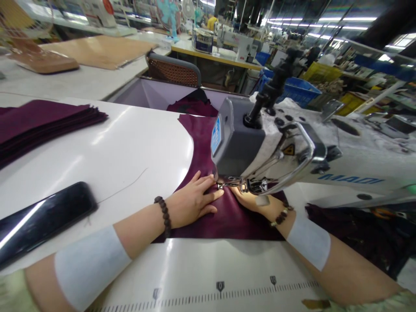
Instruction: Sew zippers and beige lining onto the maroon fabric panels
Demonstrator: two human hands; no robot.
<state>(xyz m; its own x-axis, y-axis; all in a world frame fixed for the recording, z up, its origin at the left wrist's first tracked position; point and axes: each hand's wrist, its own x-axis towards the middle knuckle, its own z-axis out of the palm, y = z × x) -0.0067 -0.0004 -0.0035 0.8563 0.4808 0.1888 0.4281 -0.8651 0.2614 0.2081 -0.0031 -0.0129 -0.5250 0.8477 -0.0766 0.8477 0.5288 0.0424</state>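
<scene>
A piece of maroon fabric [234, 216] lies on the white sewing table, running under the presser foot [221, 185] of the sewing machine [240, 138]. My left hand [193, 199] rests flat on the cloth just left of the foot, its fingers spread. On the other side, my right hand [248, 199] is on the fabric beside the needle area. The machine head and its thread guides cover part of that hand, so its fingertips are mostly hidden. The fabric's far end reaches the table's back edge.
A stack of maroon cut pieces [42, 123] lies at the left. Nearer is a black phone [48, 219] beside a loose thread. Behind the table, a lilac bin [146, 93] holds dark fabric. Printed ruler marks [221, 292] run along the front edge. Dark cloth [351, 234] lies at right.
</scene>
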